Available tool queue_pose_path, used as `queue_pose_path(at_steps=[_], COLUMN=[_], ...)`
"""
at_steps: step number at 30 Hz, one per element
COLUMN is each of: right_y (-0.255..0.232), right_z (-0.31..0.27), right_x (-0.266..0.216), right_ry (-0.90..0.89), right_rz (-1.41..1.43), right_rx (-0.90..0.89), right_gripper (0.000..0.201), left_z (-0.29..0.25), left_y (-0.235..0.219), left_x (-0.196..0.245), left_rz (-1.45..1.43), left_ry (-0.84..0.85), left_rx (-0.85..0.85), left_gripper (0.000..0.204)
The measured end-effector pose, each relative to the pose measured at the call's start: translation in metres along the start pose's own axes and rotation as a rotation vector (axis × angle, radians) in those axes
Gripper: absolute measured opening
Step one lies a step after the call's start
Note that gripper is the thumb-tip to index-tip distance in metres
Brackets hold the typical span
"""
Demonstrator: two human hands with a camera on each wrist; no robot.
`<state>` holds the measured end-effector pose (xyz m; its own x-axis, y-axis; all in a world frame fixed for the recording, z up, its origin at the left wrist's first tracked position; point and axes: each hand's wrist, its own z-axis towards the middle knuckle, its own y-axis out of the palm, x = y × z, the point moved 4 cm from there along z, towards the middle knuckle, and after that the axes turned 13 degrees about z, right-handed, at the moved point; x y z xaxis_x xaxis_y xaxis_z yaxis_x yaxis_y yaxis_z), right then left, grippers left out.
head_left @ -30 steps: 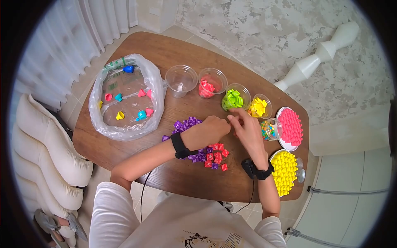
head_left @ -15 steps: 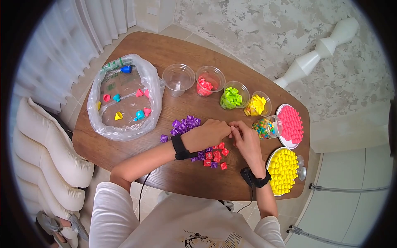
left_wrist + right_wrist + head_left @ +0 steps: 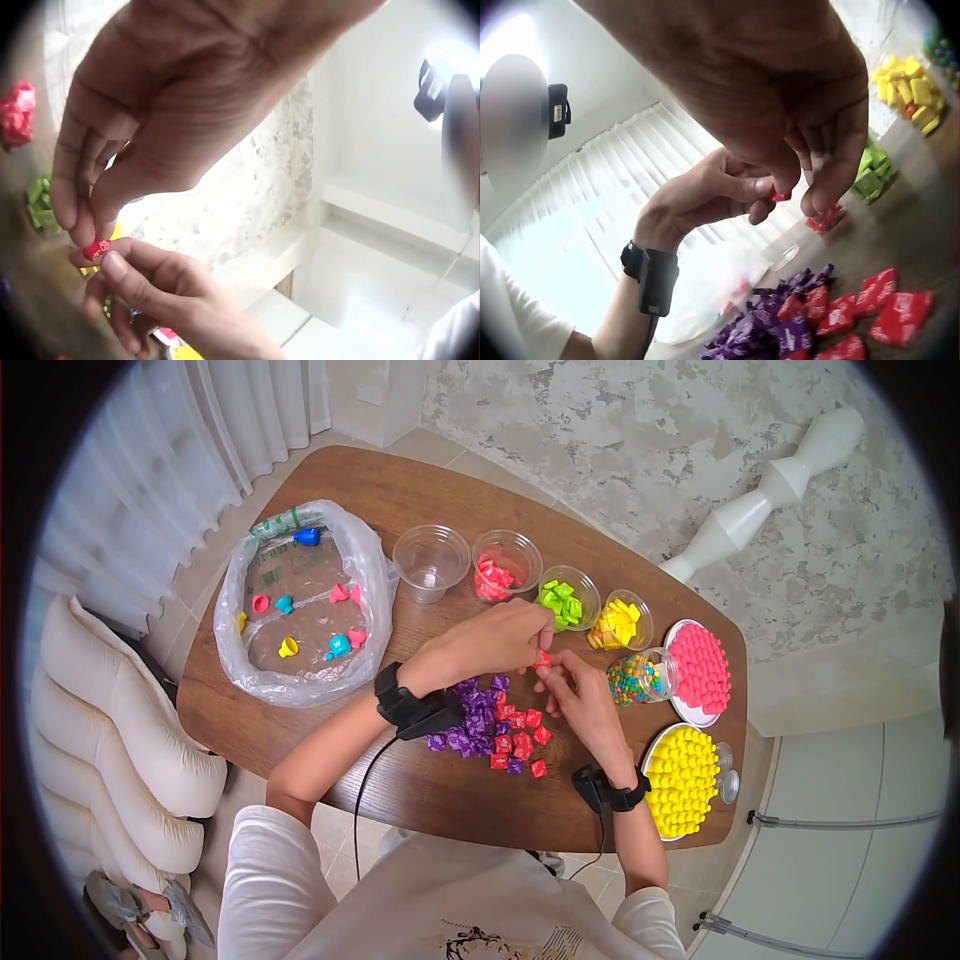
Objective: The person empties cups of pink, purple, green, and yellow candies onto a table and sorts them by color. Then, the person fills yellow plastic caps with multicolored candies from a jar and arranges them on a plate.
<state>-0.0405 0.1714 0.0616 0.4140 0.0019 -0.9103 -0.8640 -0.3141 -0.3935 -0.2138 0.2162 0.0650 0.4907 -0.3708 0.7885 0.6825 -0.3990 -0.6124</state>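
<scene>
Now a red wrapped candy (image 3: 541,659) can be seen between the fingertips of both hands, where none was visible between them in the head view half a second ago. It is held above the table (image 3: 330,770), beyond the loose red wrapped candies (image 3: 521,740). The left hand (image 3: 495,638) has been raised and carried forward from the purple wrapped candies (image 3: 470,732), and is now poised near the clear cup of green pieces (image 3: 566,606). Its thumb and fingertips are bent down onto the candy from one side. The right hand (image 3: 588,708) has been shifted only slightly; its thumb and forefinger are closed on the candy from the other side, though how the grip is shared is poorly shown, since the fingertips overlap. More of the lower purple pile has been uncovered, while its upper part is now hidden by the left hand and wrist. The clear cup of red pieces (image 3: 506,568), the clear cup of yellow pieces (image 3: 621,622), the jar of multicoloured pieces (image 3: 640,678), the plate of pink pieces (image 3: 700,673) and the plate of yellow pieces (image 3: 683,780) are left in their places, as is the plastic bag (image 3: 236,630) holding small coloured pieces.
</scene>
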Motion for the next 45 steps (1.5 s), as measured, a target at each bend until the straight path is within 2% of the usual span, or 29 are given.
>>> queue_pose_path(at_steps=[2,4,6,7,8,9,10,11,13,14,15,16,20,27,29,33,35,38,39,41,45], right_y=[0.002,-0.001,-0.006,-0.008,-0.01,-0.01,-0.008,-0.005,0.0,0.003,0.005,0.004,0.0,-0.001,-0.002,-0.002,0.006,0.014,0.013,0.01,-0.006], right_z=[0.009,0.023,0.043,0.053,0.061,0.068,0.075,0.078,0.072,0.067,0.059,0.049,0.022,-0.001,-0.004,-0.011,-0.015,-0.013,-0.011,-0.003,0.029], right_x=[-0.01,-0.023,-0.033,-0.044,-0.053,-0.059,-0.063,-0.065,-0.056,-0.054,-0.051,-0.048,-0.024,0.007,0.012,0.013,0.011,0.007,0.004,-0.007,-0.038], right_ry=[-0.014,-0.103,-0.163,-0.174,-0.182,-0.18,-0.174,-0.17,-0.223,-0.277,-0.277,-0.232,-0.096,-0.081,-0.021,0.042,-0.117,-0.052,-0.054,-0.114,-0.153], right_rz=[0.059,-0.089,-0.165,-0.198,-0.231,-0.229,-0.198,-0.168,-0.254,-0.338,-0.337,-0.334,-0.349,-0.289,-0.257,-0.199,-0.144,-0.209,-0.21,-0.203,-0.221], right_rx=[-0.024,0.014,0.059,0.098,0.14,0.15,0.127,0.099,0.124,0.15,0.133,0.1,0.066,0.053,0.041,-0.022,-0.102,-0.135,-0.135,-0.065,0.025], right_gripper=[0.021,0.022,0.027,0.028,0.03,0.03,0.03,0.03,0.028,0.027,0.027,0.025,0.019,0.017,0.018,0.02,0.02,0.02,0.02,0.026,0.029], left_z=[0.0,-0.004,-0.01,-0.012,-0.014,-0.018,-0.02,-0.021,-0.023,-0.022,-0.021,-0.022,-0.022,-0.014,-0.01,-0.013,-0.008,-0.007,-0.006,-0.007,-0.012], left_y=[-0.008,-0.016,-0.04,-0.048,-0.05,-0.048,-0.045,-0.041,-0.021,-0.016,-0.006,0.004,0.029,0.05,0.049,0.027,0.015,0.002,-0.003,-0.015,-0.027], left_x=[-0.003,-0.007,-0.005,-0.001,-0.001,-0.004,-0.006,-0.004,-0.002,-0.001,0.001,0.001,-0.003,-0.012,-0.015,-0.011,-0.009,0.0,0.003,0.004,-0.014], left_rz=[-0.033,-0.067,0.142,0.39,0.393,0.419,0.443,0.443,0.446,0.441,0.432,0.422,0.413,0.429,0.42,0.407,0.437,0.339,0.339,0.21,0.327], left_ry=[0.011,0.022,0.053,-0.02,-0.011,-0.033,-0.058,-0.058,0.01,-0.004,0.019,0.044,0.149,0.162,0.112,0.085,0.061,0.108,0.108,-0.043,-0.063], left_rx=[0.008,0.013,0.292,0.307,0.301,0.224,0.148,0.147,-0.065,-0.059,-0.159,-0.262,-0.333,-0.239,-0.38,-0.314,-0.322,-0.291,-0.289,-0.286,-0.235], left_gripper=[0.015,0.017,0.013,0.007,0.007,0.007,0.007,0.007,0.014,0.014,0.016,0.019,0.019,0.018,0.016,0.014,0.013,0.016,0.016,0.02,0.02])
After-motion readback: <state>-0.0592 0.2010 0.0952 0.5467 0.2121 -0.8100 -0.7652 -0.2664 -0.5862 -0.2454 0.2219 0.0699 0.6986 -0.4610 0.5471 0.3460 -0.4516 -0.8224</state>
